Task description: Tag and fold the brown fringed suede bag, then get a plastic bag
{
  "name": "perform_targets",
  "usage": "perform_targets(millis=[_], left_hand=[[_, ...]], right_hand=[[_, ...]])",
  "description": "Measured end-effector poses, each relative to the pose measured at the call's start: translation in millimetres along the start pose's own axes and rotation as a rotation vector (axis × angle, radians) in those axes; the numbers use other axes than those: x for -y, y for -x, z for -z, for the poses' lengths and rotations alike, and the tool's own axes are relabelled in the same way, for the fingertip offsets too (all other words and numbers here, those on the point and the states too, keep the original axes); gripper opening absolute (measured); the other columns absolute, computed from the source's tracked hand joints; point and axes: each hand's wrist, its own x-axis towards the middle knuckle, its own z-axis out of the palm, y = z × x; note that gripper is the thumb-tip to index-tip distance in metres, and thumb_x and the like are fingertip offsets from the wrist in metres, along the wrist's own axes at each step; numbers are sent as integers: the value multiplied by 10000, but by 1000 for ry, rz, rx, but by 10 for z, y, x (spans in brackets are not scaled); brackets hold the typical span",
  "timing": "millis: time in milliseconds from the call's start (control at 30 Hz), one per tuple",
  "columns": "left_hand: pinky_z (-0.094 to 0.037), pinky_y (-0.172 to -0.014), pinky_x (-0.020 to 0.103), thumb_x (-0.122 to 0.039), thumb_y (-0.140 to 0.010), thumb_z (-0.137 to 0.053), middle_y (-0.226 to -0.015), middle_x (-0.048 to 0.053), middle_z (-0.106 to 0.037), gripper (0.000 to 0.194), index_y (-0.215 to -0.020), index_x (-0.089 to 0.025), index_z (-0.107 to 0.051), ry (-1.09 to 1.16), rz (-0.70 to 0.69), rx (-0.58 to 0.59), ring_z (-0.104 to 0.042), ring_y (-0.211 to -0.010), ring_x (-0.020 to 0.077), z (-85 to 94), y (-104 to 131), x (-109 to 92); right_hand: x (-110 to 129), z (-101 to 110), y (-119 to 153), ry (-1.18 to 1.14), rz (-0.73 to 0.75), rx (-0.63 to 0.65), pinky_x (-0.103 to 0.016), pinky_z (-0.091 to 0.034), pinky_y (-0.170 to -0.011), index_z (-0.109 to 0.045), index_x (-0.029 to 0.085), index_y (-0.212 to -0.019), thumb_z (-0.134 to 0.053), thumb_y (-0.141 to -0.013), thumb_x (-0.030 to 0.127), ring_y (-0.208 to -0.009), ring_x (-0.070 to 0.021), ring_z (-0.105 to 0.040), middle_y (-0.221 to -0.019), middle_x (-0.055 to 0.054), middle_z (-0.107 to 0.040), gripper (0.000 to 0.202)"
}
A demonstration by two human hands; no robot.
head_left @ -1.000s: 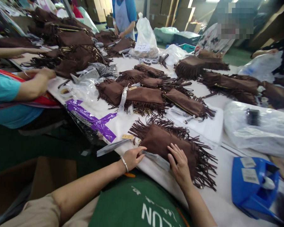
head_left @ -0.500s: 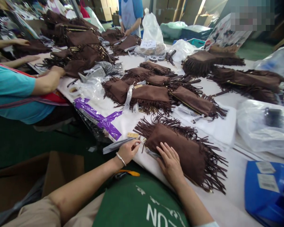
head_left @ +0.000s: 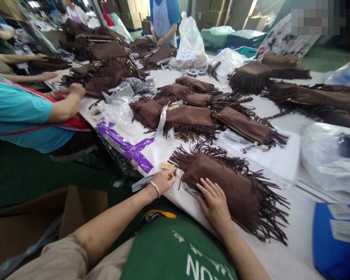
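A dark brown fringed bag (head_left: pixel 227 182) lies flat on the white-covered table (head_left: pixel 186 206) in front of me. My right hand (head_left: pixel 214 200) rests on its near edge, fingers stretched out over the fabric. Beside the bag's left end, my left hand (head_left: pixel 163 182) has its fingertips pinched together by the gold ring and a thin strap; what they hold is too small to make out. A tan tag (head_left: pixel 167 166) lies just beyond those fingers. Grey plastic wrapping (head_left: pixel 141 182) sticks out from under my left hand.
More fringed bags (head_left: pixel 189 116) lie across the table's middle. Purple tape (head_left: pixel 134 151) marks the left edge. On the right are a clear plastic bag (head_left: pixel 323 155) and a blue packet (head_left: pixel 332 241). A co-worker in turquoise (head_left: pixel 23 105) handles bags at left; a cardboard box (head_left: pixel 84 210) stands below.
My left fingers have curled closer together beside the bag's ring. My right hand stays on the bag. The whole view has shifted slightly.
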Motion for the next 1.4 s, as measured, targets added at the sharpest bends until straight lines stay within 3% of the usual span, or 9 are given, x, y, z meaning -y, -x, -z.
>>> perform_targets(millis=[133,333,433,567,700,833,1100,1233,1400], left_hand=[[-432,-641,267,-468,-865,-506,-633,31,-636,317,-825,-187,-646,75,39,-30,-618,-653,186,28,-16,65],[-441,-649,288,-362,-809,-577,-582,55,-594,259,-650,-161,-613,315,65,-36,-602,-660,201,-20,-206,-22],[-415,-492,240,-434,-889,-429,-580,42,-608,368,-854,-144,-652,497,88,37,-556,-502,147,76,-305,-6],[-420,-477,220,-472,-877,-455,-770,76,-665,476,-1183,-118,-542,935,161,8,-605,-599,150,277,-339,157],[-471,-761,334,-331,-813,-607,-823,60,-647,275,-1027,-162,-639,400,-110,-237,-594,-809,204,361,-177,413],[-413,-861,393,-240,-795,-644,-896,64,-627,100,-863,-167,-635,7,-284,-257,-539,-890,234,263,29,570],[-409,-776,351,-232,-811,-628,-850,54,-583,84,-823,-169,-573,-108,-217,-265,-507,-845,226,70,216,478],[-408,-787,356,-218,-821,-591,-889,67,-579,58,-844,-172,-565,-150,-203,-251,-510,-880,236,61,238,452],[-425,-785,321,-197,-808,-564,-835,51,-604,16,-801,-183,-559,-62,-140,-205,-556,-842,214,111,198,475]], right_hand=[[-1,-3,3,-16,-6,-6,-453,-281,-1102,-477,257,-1306,-476,-902,290,-1331,-217,-365,-1413,-17,-448,406],[-3,-6,2,-17,9,-3,-460,-281,-1099,-459,260,-1323,-475,-898,280,-1335,-223,-359,-1415,-22,-446,426],[-4,-2,-10,-12,9,17,-454,-278,-1102,-451,259,-1328,-472,-901,284,-1342,-216,-347,-1420,-17,-438,429],[-18,-18,4,-11,-1,20,-455,-271,-1102,-453,258,-1323,-470,-905,291,-1339,-212,-350,-1420,-19,-439,420],[-10,-8,4,-48,-19,1,-462,-283,-1088,-480,251,-1297,-481,-904,331,-1313,-222,-388,-1392,-35,-474,402],[129,64,-297,-114,-75,-60,-454,-288,-1075,-567,249,-1188,-485,-906,386,-1292,-226,-406,-1304,-34,-561,324],[569,-238,-1318,-86,-46,120,-453,-337,-994,-644,168,-984,-580,-822,505,-1217,-302,-430,-1113,-120,-627,379],[642,-441,-1462,-59,-105,120,-452,-418,-831,-633,120,-928,-611,-812,402,-1002,-315,-520,-975,-172,-611,305],[486,-377,-1489,-137,-46,91,-422,-417,-890,-658,181,-853,-556,-842,226,-1035,-261,-514,-950,-111,-638,111]])
